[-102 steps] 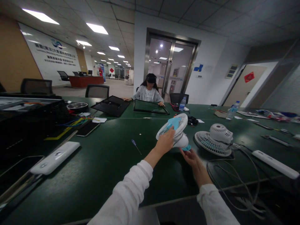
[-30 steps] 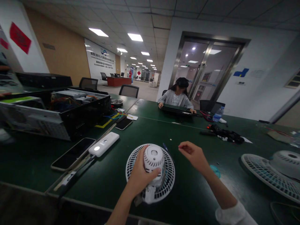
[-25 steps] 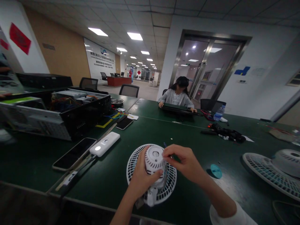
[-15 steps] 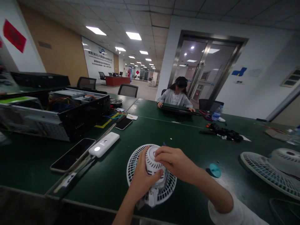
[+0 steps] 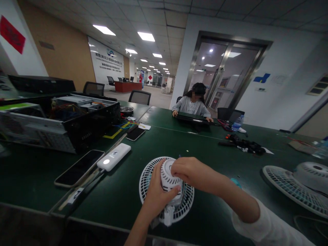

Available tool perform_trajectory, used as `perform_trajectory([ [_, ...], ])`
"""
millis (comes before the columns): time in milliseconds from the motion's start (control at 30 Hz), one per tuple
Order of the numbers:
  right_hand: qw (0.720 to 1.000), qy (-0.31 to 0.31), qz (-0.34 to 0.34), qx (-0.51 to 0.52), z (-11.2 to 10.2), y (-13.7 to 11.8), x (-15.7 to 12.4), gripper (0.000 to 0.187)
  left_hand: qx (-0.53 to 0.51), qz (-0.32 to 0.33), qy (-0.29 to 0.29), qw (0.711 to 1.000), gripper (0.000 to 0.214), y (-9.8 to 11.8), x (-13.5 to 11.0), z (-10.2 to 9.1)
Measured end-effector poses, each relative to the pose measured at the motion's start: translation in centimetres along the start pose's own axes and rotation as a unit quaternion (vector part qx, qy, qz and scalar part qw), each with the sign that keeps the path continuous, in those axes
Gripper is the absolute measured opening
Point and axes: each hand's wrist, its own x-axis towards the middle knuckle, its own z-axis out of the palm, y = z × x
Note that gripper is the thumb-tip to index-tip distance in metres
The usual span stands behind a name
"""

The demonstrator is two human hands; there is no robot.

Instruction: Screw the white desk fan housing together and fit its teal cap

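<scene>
A small white fan point(image 5: 167, 167) lies face down on the green table, its round motor housing pointing up and its slatted grille spread flat below. My left hand point(image 5: 156, 195) is wrapped around that housing, with the thumb on the near right side and the fingers on the left. At the top of the housing, the fingers of my right hand point(image 5: 191, 170) are curled together in a pinch. Whatever they grip is hidden behind the knuckles. A teal round piece point(image 5: 236, 183) shows partly behind my right forearm.
To the left lie a white power bank point(image 5: 114, 157) and two phones, one a large dark phone point(image 5: 79, 169). An opened computer case point(image 5: 89, 126) stands beyond. On the right is another white fan point(image 5: 287, 184). Across the table sits a person point(image 5: 192, 106) holding a dark flat panel point(image 5: 192, 120).
My right hand has turned at the top of the housing, its wrist and forearm shifting right and its fingers curling tighter. The forearm now covers much of the teal piece. My left hand keeps its hold.
</scene>
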Motion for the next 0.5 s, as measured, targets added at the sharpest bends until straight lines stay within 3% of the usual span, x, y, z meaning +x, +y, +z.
perform_trajectory([
  [167,0.999,-0.025,-0.016,0.02,-0.5,0.0,0.5,0.011,0.0,0.0,-0.002,1.0,0.076,-0.1,-0.1,-0.1],
  [267,0.997,-0.007,-0.025,0.074,-0.7,0.3,-0.4,0.013,-0.007,0.003,-0.002,1.0,0.077,-0.3,-0.1,-0.1],
  [333,0.992,0.033,0.045,0.109,-0.4,1.5,-1.5,0.014,-0.009,0.007,0.01,1.0,0.078,-0.6,0.0,0.0],
  [400,0.972,0.069,0.198,0.103,0.9,3.4,-2.9,0.015,-0.004,0.009,0.024,1.0,0.077,-0.8,0.0,0.1],
  [500,0.937,0.063,0.336,0.07,4.4,7.1,-4.5,0.017,0.005,0.012,0.029,1.0,0.077,-0.9,-0.1,0.1],
])
